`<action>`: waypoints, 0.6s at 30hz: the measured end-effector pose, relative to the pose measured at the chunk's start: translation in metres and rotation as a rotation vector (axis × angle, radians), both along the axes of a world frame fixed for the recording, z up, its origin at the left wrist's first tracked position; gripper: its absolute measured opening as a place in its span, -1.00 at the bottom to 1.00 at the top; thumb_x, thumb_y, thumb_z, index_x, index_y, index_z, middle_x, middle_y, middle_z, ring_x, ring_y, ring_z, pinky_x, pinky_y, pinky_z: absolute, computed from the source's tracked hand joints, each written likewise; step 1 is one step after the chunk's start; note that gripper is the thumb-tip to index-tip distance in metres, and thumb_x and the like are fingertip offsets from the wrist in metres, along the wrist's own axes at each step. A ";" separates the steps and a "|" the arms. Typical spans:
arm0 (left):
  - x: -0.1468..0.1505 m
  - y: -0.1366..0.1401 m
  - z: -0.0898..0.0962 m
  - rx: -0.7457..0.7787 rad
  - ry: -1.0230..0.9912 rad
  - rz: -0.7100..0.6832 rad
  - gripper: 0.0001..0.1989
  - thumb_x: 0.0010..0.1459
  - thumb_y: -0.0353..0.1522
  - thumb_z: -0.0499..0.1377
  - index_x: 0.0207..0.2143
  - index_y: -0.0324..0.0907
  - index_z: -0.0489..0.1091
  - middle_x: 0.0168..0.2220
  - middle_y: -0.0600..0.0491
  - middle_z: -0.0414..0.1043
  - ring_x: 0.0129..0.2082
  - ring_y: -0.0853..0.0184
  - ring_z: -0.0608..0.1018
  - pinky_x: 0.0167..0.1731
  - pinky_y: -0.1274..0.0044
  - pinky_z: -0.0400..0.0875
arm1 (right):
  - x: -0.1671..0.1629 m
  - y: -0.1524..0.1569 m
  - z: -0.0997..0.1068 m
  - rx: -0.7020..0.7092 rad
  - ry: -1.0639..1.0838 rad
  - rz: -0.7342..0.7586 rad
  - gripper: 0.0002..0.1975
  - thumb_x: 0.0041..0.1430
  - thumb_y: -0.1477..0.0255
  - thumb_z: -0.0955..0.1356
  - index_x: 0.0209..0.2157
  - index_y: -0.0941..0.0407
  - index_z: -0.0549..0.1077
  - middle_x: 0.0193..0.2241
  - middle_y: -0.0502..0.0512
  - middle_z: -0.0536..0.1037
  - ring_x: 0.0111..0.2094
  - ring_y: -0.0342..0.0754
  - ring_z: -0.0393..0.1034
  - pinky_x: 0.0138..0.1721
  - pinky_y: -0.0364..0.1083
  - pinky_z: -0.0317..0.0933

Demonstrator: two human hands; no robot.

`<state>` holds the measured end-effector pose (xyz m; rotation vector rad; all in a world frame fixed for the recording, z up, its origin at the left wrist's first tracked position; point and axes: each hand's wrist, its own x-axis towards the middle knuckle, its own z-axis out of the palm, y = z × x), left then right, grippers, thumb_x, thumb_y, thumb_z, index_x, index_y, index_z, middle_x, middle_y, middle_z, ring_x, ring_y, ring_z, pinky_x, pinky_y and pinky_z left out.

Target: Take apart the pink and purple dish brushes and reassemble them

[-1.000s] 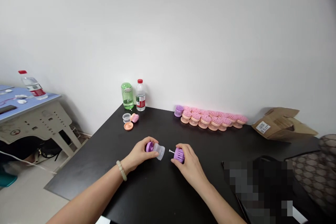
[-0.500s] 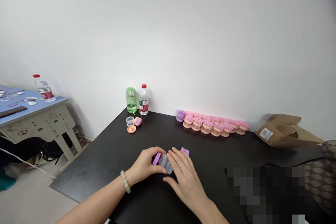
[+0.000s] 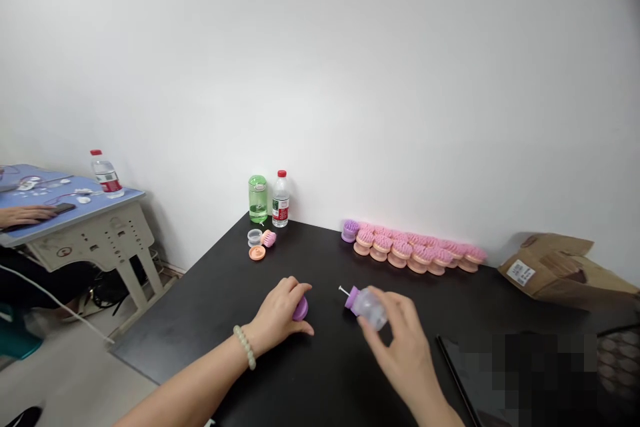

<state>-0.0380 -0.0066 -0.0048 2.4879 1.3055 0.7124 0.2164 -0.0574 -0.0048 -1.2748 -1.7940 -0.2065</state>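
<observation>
My left hand (image 3: 283,310) is curled around a round purple lid-like part (image 3: 301,309), low over the black table. To its right, the thumb and fingers of my right hand (image 3: 404,337) close on a clear plastic cup (image 3: 371,309), slightly blurred. Just left of the cup, a purple piece (image 3: 352,298) with a thin white stem (image 3: 344,290) shows; whether it touches the cup I cannot tell. Farther back lie a clear ring-shaped cup (image 3: 255,237), an orange round lid (image 3: 257,253) and a pink-bristled brush head (image 3: 269,238).
Along the wall stand rows of pink scrub brushes (image 3: 400,253) and one purple brush (image 3: 350,231). A green bottle (image 3: 258,200) and a water bottle (image 3: 281,200) stand at the back corner. A cardboard box (image 3: 555,273) lies right. Another person's hand (image 3: 25,215) rests on the blue desk (image 3: 105,205).
My hands have moved apart. The clear cup has come away from the purple part in my left hand and shifted right with my right hand. Another person's hand has appeared at far left.
</observation>
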 end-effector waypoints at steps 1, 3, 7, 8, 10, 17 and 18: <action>0.004 0.001 0.004 0.013 0.012 -0.020 -0.31 -0.08 -0.16 0.46 0.09 -0.09 0.33 -0.11 -0.02 0.37 -0.15 0.13 0.45 -0.14 0.33 0.43 | 0.009 0.004 -0.002 -0.003 0.046 -0.090 -0.64 0.28 0.34 0.27 0.09 0.08 0.37 -0.16 0.20 0.36 -0.21 0.09 0.43 -0.22 0.04 0.42; 0.018 0.005 0.013 0.025 0.029 -0.081 -0.35 -0.08 -0.23 0.48 0.05 -0.13 0.35 -0.10 -0.06 0.38 -0.12 0.09 0.43 -0.13 0.29 0.41 | 0.026 0.014 -0.010 -0.048 0.048 -0.224 -0.61 0.24 0.33 0.26 0.08 0.09 0.37 -0.18 0.20 0.37 -0.20 0.14 0.43 -0.25 0.06 0.40; 0.060 0.023 0.033 0.000 -0.003 -0.180 -0.44 -0.09 -0.31 0.49 -0.02 -0.17 0.42 -0.06 -0.10 0.42 -0.04 0.02 0.43 -0.04 0.23 0.39 | 0.046 0.029 -0.036 -0.126 -0.076 -0.268 -0.60 0.13 0.43 0.25 0.02 0.12 0.41 -0.19 0.25 0.47 -0.18 0.23 0.41 -0.22 0.12 0.37; 0.071 0.028 0.037 -0.015 -0.021 -0.199 -0.47 -0.04 -0.29 0.46 -0.01 -0.17 0.42 -0.04 -0.11 0.42 -0.04 0.03 0.45 -0.03 0.22 0.40 | 0.047 0.031 -0.042 -0.135 -0.093 -0.249 -0.61 0.12 0.45 0.25 0.00 0.13 0.42 -0.19 0.26 0.49 -0.19 0.23 0.41 -0.22 0.12 0.37; 0.090 0.036 0.040 -0.051 -0.071 -0.211 -0.58 0.15 -0.26 0.34 0.02 -0.18 0.40 0.01 -0.12 0.42 -0.07 0.11 0.50 -0.06 0.23 0.46 | 0.047 0.034 -0.051 -0.156 -0.100 -0.203 -0.62 0.12 0.46 0.25 -0.01 0.13 0.44 -0.18 0.27 0.53 -0.21 0.22 0.42 -0.24 0.12 0.38; 0.081 0.035 0.028 -0.140 -0.202 -0.116 -0.75 0.33 -0.27 0.15 0.03 -0.10 0.41 0.09 -0.05 0.41 -0.03 0.21 0.53 -0.06 0.32 0.50 | 0.047 0.038 -0.054 -0.221 0.048 -0.055 -0.65 0.15 0.35 0.28 -0.02 0.08 0.43 -0.15 0.20 0.53 -0.17 0.16 0.50 -0.24 0.06 0.44; 0.070 0.034 0.026 -0.150 -0.211 -0.098 -0.74 0.33 -0.27 0.16 0.04 -0.11 0.40 0.09 -0.05 0.41 -0.03 0.20 0.53 -0.06 0.30 0.50 | 0.046 0.038 -0.054 -0.234 0.078 -0.031 -0.65 0.16 0.33 0.29 -0.02 0.07 0.43 -0.14 0.19 0.53 -0.19 0.13 0.52 -0.28 0.03 0.45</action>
